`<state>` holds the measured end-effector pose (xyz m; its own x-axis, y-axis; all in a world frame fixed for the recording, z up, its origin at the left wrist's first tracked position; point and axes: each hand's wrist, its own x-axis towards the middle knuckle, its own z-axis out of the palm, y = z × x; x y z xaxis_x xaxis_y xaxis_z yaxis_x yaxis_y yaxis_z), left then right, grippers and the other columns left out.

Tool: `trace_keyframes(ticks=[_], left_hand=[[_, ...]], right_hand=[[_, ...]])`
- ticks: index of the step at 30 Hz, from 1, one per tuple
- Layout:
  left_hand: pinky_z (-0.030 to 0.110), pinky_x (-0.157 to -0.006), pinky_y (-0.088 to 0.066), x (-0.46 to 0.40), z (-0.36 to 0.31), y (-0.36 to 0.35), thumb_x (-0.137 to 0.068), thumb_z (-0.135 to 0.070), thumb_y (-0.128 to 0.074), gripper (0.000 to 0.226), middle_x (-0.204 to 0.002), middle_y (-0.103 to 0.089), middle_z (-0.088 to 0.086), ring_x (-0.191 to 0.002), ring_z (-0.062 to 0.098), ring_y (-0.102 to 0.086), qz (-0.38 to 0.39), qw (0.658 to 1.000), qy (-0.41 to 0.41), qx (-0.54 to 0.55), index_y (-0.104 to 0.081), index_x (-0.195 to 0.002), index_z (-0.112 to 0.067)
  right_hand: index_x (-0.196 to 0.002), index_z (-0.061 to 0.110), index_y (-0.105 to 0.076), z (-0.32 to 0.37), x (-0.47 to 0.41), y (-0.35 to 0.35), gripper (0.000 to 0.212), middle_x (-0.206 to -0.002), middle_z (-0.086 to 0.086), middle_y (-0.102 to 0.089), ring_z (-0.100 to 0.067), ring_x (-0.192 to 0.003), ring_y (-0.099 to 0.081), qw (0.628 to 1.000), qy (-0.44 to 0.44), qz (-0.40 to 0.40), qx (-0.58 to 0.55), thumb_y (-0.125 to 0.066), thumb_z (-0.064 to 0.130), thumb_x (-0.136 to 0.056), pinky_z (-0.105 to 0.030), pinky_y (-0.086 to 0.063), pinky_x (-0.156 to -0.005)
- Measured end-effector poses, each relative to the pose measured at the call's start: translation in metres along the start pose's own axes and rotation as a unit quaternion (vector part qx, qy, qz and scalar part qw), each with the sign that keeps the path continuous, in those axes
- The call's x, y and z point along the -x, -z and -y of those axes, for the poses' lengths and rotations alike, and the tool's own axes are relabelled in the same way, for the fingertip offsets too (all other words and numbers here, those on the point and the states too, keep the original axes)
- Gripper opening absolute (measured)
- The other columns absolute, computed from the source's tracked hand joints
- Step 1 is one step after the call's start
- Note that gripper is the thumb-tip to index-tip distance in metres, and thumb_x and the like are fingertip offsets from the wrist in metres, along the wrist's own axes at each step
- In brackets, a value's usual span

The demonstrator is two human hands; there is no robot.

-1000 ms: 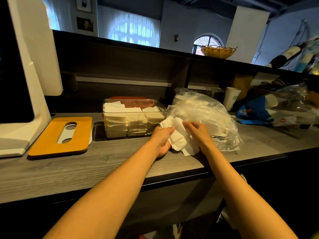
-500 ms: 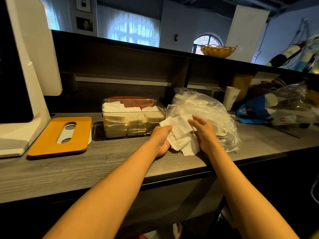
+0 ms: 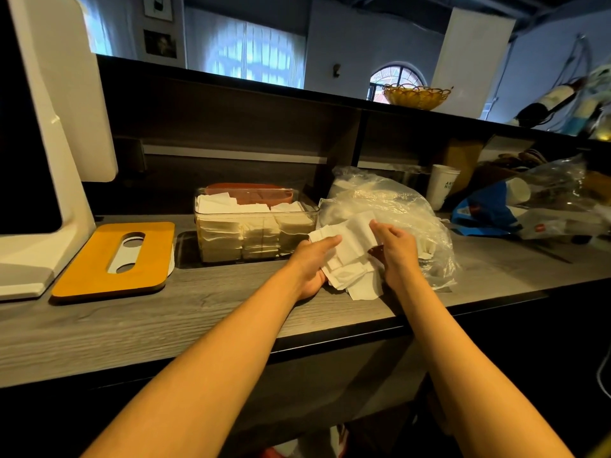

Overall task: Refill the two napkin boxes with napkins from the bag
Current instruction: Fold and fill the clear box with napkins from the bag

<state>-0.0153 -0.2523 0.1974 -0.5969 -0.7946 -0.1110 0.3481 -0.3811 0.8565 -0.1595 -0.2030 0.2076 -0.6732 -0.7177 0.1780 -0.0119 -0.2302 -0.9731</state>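
Hiding behind napkins [image 3: 347, 259]: both hands' fingertips.

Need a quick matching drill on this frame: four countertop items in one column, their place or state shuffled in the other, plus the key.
Items
1. yellow lid
2. clear napkin box
3. plastic bag
4. paper cup

Place or state
A. upright at the back, right of the bag
B. crumpled, behind the right hand
C. flat on the counter, slot facing up, left of the box
D. open-topped, stacked with napkins

Pairs: 1-C, 2-D, 3-B, 4-A
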Motion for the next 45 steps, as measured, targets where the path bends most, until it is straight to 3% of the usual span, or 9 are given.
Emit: trace_keyframes(ticks=[4,8,13,19,22,26,34,41,45], left_hand=[[0.034,-0.065,-0.06,0.002,0.001,-0.002,-0.1,0.001,-0.047,0.027,-0.096,-0.07,0.01,-0.08,0.021,-0.068,-0.001,1.0,-0.003,-0.018,-0.058,-0.124,-0.002],[0.042,-0.078,-0.054,0.002,-0.002,-0.003,-0.104,-0.003,-0.039,0.032,-0.126,-0.063,0.02,-0.1,0.031,-0.066,-0.019,1.0,0.012,0.014,-0.053,-0.133,-0.003],[0.038,-0.077,-0.053,0.004,-0.005,-0.001,-0.107,-0.027,-0.036,0.032,-0.101,-0.07,0.012,-0.088,0.025,-0.066,-0.001,0.999,0.02,0.037,-0.062,-0.117,-0.01],[0.045,-0.093,-0.049,0.001,-0.005,0.001,-0.105,-0.041,-0.033,0.045,-0.109,-0.071,0.014,-0.1,0.03,-0.066,0.024,0.999,0.014,0.028,-0.068,-0.111,-0.013],[0.046,-0.093,-0.051,0.001,-0.001,-0.001,-0.101,-0.017,-0.05,0.03,-0.12,-0.067,0.018,-0.11,0.034,-0.064,0.026,0.999,0.005,-0.021,-0.06,-0.128,-0.006],[0.045,-0.085,-0.056,0.001,0.002,-0.001,-0.097,0.006,-0.049,0.036,-0.123,-0.065,0.019,-0.102,0.032,-0.065,-0.018,0.999,-0.026,-0.038,-0.055,-0.132,-0.003],[0.042,-0.085,-0.055,0.003,0.001,-0.005,-0.095,0.001,-0.058,0.037,-0.119,-0.067,0.016,-0.101,0.028,-0.065,-0.034,0.998,-0.061,-0.005,-0.055,-0.131,-0.003],[0.044,-0.081,-0.055,0.003,-0.008,0.002,-0.098,-0.003,-0.053,0.031,-0.117,-0.067,0.013,-0.094,0.026,-0.068,-0.042,0.99,-0.079,0.107,-0.056,-0.127,-0.014],[0.042,-0.081,-0.055,0.003,-0.007,0.002,-0.099,-0.005,-0.052,0.024,-0.103,-0.069,0.008,-0.092,0.024,-0.067,-0.049,0.989,-0.087,0.109,-0.058,-0.119,-0.017]], right_hand=[[-0.095,0.012,-0.069,-0.001,-0.001,0.002,0.01,-0.093,-0.008,-0.069,-0.025,-0.09,-0.067,0.999,0.029,-0.016,-0.018,-0.064,0.021,-0.094,-0.037,-0.058,-0.076],[-0.098,0.017,-0.068,0.005,0.001,0.006,0.007,-0.095,-0.004,-0.068,-0.021,-0.09,-0.065,0.993,0.063,-0.02,-0.102,-0.063,0.02,-0.094,-0.045,-0.056,-0.078],[-0.102,0.019,-0.069,0.01,0.004,0.015,0.033,-0.104,-0.007,-0.064,-0.021,-0.091,-0.064,0.952,0.016,0.202,-0.231,-0.079,0.037,-0.076,-0.038,-0.057,-0.069],[-0.095,0.016,-0.072,0.005,0.013,-0.009,0.011,-0.086,0.003,-0.07,-0.01,-0.079,-0.064,0.976,0.154,0.106,0.108,-0.063,0.009,-0.092,-0.018,-0.053,-0.067],[-0.109,0.016,-0.069,-0.002,0.008,-0.007,0.016,-0.1,0.004,-0.069,-0.012,-0.094,-0.063,0.965,0.17,0.106,0.168,-0.059,0.015,-0.096,-0.018,-0.052,-0.076],[-0.131,0.018,-0.058,-0.004,0.006,-0.005,0.038,-0.127,-0.003,-0.058,-0.015,-0.114,-0.053,0.966,0.107,0.147,0.185,-0.064,0.02,-0.094,-0.026,-0.047,-0.092],[-0.102,0.008,-0.065,-0.002,0.009,-0.005,0.011,-0.098,-0.009,-0.07,-0.025,-0.093,-0.068,0.983,0.062,0.138,0.103,-0.064,0.011,-0.092,-0.028,-0.057,-0.073],[-0.099,0.014,-0.068,0.001,0.009,-0.006,0.035,-0.096,-0.012,-0.071,-0.027,-0.087,-0.068,0.989,0.015,0.133,0.062,-0.047,0.042,-0.1,-0.039,-0.053,-0.072],[-0.101,0.004,-0.071,0.0,0.011,-0.005,0.031,-0.104,-0.02,-0.069,-0.035,-0.097,-0.065,0.984,0.045,0.156,0.069,-0.057,0.032,-0.097,-0.044,-0.053,-0.079]])
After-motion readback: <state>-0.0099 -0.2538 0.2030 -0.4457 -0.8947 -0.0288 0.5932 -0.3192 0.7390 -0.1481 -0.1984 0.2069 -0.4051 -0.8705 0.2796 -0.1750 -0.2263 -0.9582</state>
